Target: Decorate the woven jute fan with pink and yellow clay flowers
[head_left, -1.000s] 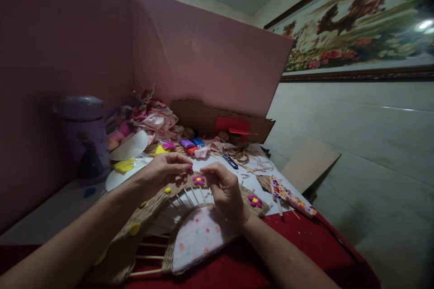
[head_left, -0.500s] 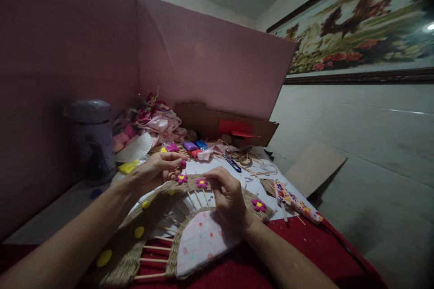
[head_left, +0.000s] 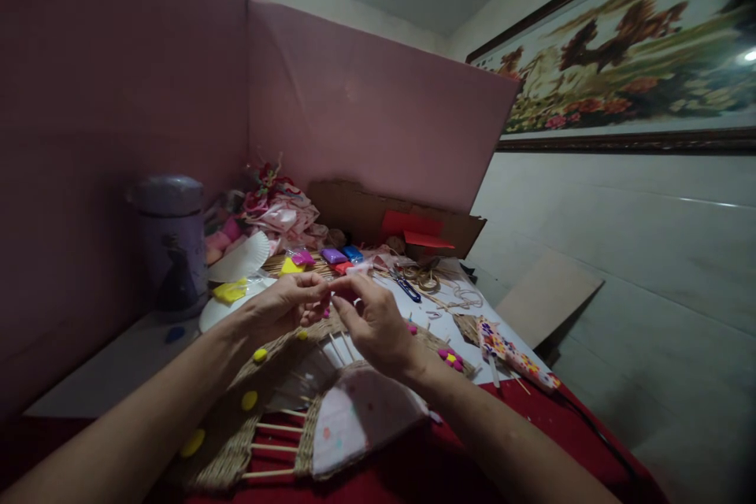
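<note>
My left hand and my right hand meet fingertip to fingertip over the far edge of a woven fan-shaped piece. The left fingers are pinched on a small magenta clay bit, now hidden by the fingers. My right thumb and index finger close in at the same spot; whether they grip it is hidden. Flat yellow clay dots line the woven band's left side. A magenta clay flower with a yellow centre sits on its right end; others are partly covered by my hands. Spotted white cloth fills the inner part.
Behind lie clay packets, blue-handled scissors and heaped pink cloth. A purple lidded canister stands at left. A floral-wrapped glue gun-like tool, with a cord, lies at right on the red cloth.
My right hand has moved left and up from the fan to meet my left fingertips. The magenta bit seen in the left fingers is now covered. The view has shifted slightly.
</note>
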Available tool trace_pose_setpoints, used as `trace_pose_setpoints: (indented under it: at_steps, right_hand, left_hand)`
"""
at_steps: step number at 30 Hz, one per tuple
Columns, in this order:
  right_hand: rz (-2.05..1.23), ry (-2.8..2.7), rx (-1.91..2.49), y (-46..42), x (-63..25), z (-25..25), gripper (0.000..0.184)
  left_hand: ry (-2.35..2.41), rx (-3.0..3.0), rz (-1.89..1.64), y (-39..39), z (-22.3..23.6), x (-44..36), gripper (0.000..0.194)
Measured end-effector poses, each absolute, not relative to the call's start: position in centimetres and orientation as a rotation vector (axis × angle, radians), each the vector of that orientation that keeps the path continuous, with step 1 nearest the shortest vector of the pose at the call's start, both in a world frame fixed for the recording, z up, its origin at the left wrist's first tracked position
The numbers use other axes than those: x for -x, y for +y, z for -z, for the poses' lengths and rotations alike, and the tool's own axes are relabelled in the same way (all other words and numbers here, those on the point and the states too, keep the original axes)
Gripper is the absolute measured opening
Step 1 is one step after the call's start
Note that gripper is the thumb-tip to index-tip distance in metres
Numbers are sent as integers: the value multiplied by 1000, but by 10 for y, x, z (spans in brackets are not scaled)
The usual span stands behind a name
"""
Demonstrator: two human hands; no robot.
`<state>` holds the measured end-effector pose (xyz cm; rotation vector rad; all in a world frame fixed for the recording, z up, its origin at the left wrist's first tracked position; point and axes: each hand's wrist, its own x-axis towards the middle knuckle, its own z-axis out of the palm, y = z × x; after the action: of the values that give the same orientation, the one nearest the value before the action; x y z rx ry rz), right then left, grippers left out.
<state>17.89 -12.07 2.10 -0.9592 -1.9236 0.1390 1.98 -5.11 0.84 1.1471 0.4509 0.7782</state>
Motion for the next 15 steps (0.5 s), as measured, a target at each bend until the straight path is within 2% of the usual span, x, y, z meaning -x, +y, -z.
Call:
trace_pose_setpoints:
  at_steps: [4, 10, 15]
  right_hand:
    - [-91, -1893, 913, -117, -173, -12, 17]
    - [-25, -1835, 882, -114, -178, 2, 13]
    - [18, -1836, 875, -114, -185, 4, 15]
  left_hand:
    - [495, -1166, -774, -52, -8, -21, 25]
    - [520, -1248, -724, -55, -7, -23, 28]
    - [504, -1310, -654, -56, -9, -24, 18]
